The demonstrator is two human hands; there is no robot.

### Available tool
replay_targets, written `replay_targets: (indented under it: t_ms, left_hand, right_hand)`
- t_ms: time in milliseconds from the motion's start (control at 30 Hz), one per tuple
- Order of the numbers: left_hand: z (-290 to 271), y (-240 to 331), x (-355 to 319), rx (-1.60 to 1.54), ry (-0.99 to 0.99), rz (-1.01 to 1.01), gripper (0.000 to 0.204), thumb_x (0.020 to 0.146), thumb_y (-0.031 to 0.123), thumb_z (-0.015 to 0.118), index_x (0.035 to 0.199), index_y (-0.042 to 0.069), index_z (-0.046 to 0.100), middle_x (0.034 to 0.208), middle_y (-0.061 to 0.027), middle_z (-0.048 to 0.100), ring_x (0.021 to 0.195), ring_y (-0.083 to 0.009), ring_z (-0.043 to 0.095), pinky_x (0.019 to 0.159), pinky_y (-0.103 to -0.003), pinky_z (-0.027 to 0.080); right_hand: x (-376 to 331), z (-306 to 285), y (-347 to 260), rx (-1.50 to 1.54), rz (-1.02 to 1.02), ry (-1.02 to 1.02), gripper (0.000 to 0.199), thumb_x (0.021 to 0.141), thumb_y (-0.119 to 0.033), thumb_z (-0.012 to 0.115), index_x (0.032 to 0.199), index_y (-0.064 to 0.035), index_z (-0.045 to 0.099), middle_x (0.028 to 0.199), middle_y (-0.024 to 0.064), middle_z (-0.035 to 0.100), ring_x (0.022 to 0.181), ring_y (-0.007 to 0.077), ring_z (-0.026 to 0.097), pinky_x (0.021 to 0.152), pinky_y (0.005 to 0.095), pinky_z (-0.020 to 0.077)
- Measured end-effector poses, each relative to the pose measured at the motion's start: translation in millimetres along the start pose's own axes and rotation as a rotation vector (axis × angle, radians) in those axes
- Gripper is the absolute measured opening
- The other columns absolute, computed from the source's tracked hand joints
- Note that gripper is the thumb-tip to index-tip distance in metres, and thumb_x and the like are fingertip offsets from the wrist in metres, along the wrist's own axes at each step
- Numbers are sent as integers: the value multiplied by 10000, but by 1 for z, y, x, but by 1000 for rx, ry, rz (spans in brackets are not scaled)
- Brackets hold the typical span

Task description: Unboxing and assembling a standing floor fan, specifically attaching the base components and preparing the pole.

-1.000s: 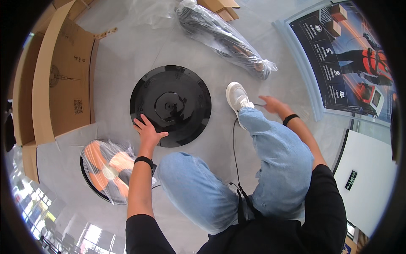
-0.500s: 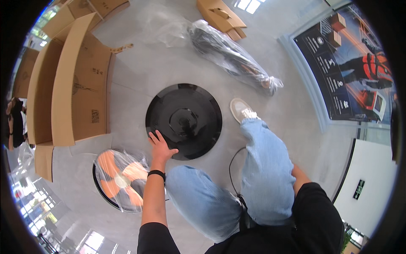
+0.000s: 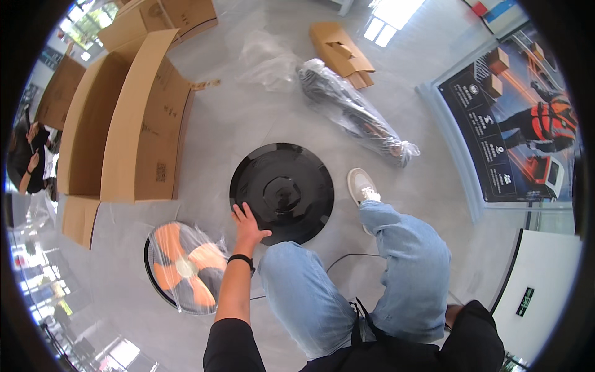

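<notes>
Head view, and I'm looking straight down at the floor [image 3: 396,186]. The black disc [image 3: 260,170] lies flat on it, almost dead centre of my picture. My left grip [image 3: 248,230] is on its rim between seven and eight o'clock, fingers spread wide apart, thumb out toward the near edge: resting on it, not clamped. My right grip is out of sight past the right leg [image 3: 412,273], so I can't tell whether it's apart or together.

Now, how this disc handles! Shiny all over, so I'd call it slippery under bare skin and easy to scuff. It looks stiff, no flex in that outline; the weight I can't read from here, so I'd treat it as heavy. The shallow rings in the middle look poor for holding. I'd take the outer rim, nine and three o'clock, fingertips under the edge if there's room.

Around the disc: the plastic-wrapped fan head [image 3: 185,268] with orange blades at eight o'clock, the big open carton [image 3: 139,130] at ten, the wrapped bundle [image 3: 353,115] at one, the pale shoe [image 3: 361,185] at three, close by, and a dark cable [image 3: 350,255] at five.
</notes>
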State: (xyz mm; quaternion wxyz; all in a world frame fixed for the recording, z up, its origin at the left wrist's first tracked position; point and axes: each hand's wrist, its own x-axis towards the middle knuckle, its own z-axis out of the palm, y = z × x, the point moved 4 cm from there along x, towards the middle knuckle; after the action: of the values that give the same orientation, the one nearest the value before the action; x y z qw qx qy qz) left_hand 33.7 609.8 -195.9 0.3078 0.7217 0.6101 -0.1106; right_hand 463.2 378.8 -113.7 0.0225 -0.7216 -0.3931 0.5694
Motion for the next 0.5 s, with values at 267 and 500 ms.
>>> replay_targets:
  t_ms: [267, 500]
  left_hand:
    - [-22, 14, 10, 91, 2, -8, 1480, 570, 451, 955, 1579, -37, -11, 1626, -345, -41, 1490, -558, 83, 1219, -541, 226]
    - [-8, 9, 29, 122, -115, -32, 1329, 684, 436, 888, 1584, -22, 24, 1628, -333, 10, 1491, -525, 139, 1213, -514, 257]
  right_hand:
    - [-340, -22, 369, -47, 299, -410, 483, 1069, -349, 477, 1442, -44, 510, 1494, 135, 513, 1321, 234, 511, 1096, 408, 398]
    - [-409, -131, 501, 479, 646, -1286, 517, 995, -201, 646, 1451, -31, 475, 1372, 94, 623, 975, 148, 607, 859, 346, 526]
